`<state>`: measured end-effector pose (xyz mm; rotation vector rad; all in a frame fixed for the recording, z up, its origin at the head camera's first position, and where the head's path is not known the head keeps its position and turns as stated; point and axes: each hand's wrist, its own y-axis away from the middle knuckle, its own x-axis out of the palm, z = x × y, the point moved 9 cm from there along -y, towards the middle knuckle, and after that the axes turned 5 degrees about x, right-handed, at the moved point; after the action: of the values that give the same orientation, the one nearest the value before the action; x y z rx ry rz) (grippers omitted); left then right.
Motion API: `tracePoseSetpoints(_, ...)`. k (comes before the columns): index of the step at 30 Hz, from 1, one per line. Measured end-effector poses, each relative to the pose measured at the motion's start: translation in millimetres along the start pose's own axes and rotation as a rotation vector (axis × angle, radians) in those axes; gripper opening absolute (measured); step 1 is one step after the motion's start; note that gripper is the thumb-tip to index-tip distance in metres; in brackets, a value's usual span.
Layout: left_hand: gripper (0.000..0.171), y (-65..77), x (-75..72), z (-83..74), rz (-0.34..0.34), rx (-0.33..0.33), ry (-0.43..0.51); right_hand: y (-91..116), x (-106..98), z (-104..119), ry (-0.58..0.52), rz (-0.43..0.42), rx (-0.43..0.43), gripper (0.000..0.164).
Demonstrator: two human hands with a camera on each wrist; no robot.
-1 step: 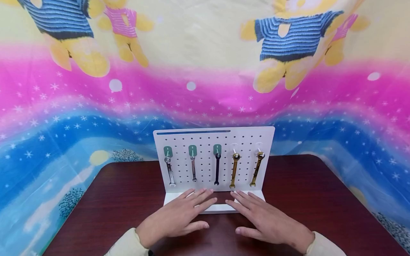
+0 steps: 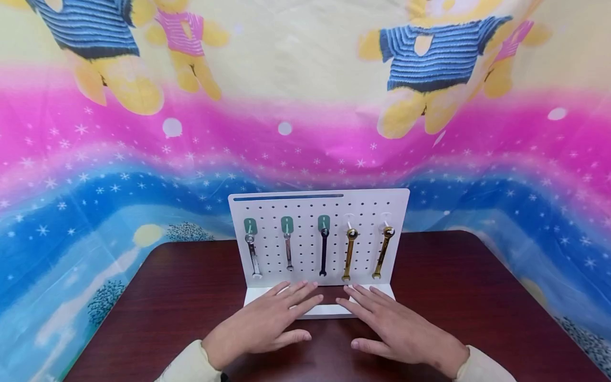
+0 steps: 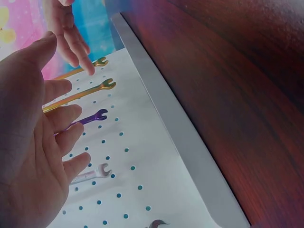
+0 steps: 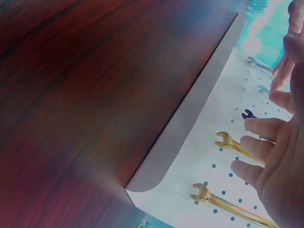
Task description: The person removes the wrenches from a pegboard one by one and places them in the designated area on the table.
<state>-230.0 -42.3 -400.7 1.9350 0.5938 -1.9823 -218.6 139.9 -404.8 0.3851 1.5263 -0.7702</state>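
My left hand (image 2: 267,321) is held palm down with its fingers spread, over the left front of a white pegboard stand (image 2: 305,276). Opposite it, my right hand (image 2: 398,329) has straight fingers over the stand's right front, and nothing is in either hand. Combination wrenches hang from hooks on the upright board. From the left come a silver wrench (image 2: 254,257), a smaller silver wrench (image 2: 288,252), a dark wrench (image 2: 324,252), a gold wrench (image 2: 350,254) and another gold wrench (image 2: 383,252). The left wrist view shows the dark wrench (image 3: 95,116) as purplish, partly behind my fingers.
The stand is on a dark red-brown wooden table (image 2: 181,286) with rounded far corners. Green backing plates (image 2: 287,224) hold the left hooks, clear ones the right. Behind the table hangs a colourful curtain (image 2: 305,79) printed with bears and snowflakes.
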Motion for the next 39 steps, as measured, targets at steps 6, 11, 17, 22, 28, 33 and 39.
tracePoseSetpoints(6,0.068,1.4,-0.1,0.5,-0.007,0.002,-0.002,2,0,-1,0.001,-0.003,0.005,0.077)
tracePoseSetpoints(11,0.071,3.6,-1.8,2.8,-0.013,-0.014,0.002,3,-2,-2,-0.004,-0.014,0.017,0.077)
tracePoseSetpoints(17,0.073,7.1,-2.8,7.4,0.003,-0.051,0.02,5,-4,-3,0.0,-0.012,0.04,0.074)
tracePoseSetpoints(22,0.074,9.8,-5.3,12.0,0.003,-0.077,0.029,5,-11,-6,0.007,-0.037,0.061,0.072)
tracePoseSetpoints(28,0.071,18.1,-11.8,16.8,-0.018,-0.096,0.027,2,-26,-8,0.015,-0.126,0.029,0.069)
tracePoseSetpoints(33,0.07,28.3,-23.4,23.7,-0.067,-0.13,0.047,-3,-44,-10,0.004,-0.178,0.018,0.065)
tracePoseSetpoints(39,0.065,39.0,-33.1,32.1,-0.113,-0.185,0.091,-10,-70,-17,-0.018,-0.244,0.015,0.06)
